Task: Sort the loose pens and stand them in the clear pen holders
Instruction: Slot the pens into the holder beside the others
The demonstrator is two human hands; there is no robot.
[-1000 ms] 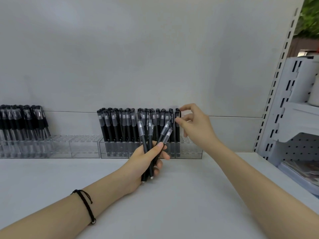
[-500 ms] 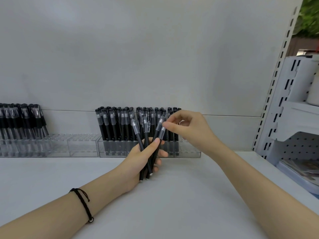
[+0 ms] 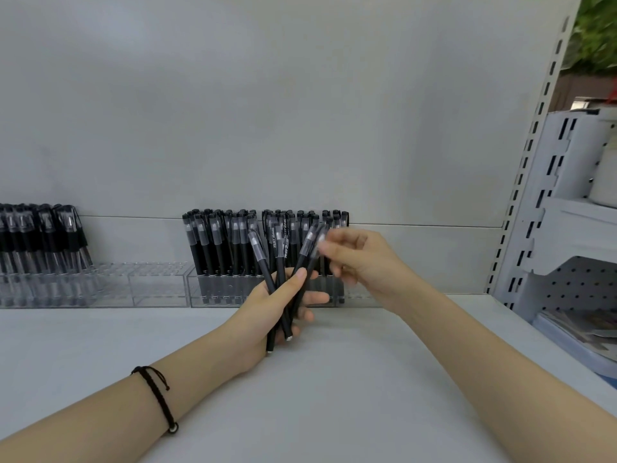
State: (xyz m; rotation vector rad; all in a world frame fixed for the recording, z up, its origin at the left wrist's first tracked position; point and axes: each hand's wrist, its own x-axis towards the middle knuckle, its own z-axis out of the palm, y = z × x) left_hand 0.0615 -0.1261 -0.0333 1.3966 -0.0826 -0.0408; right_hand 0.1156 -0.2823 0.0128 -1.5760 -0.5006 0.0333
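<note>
Fan of loose pens (image 3: 283,279) in left hand (image 3: 267,309), above the shelf (image 3: 334,396) and just in front of the middle pen holder (image 3: 200,295). Grips them low on the barrels, thumb across the front and fingers curled behind, probably to leave the capped tops spread and easy to take one at a time. Right hand (image 3: 364,262) at those tops, smeared by motion blur, fingertips (image 3: 325,245) against the clear cap of the rightmost pen (image 3: 309,248); looks like a pinch, but cannot tell through the blur. Holds the long axes near upright: caps up and toward the back panel (image 3: 300,111), tips down toward the wrist, outer pens splayed left and right. Matches the standing pens (image 3: 233,238) in the holder behind, caps up, so likely calls for only a lift and a straight drop into its right end, seemingly unfilled though partly hidden. Further left, an empty clear holder (image 3: 157,285).
</note>
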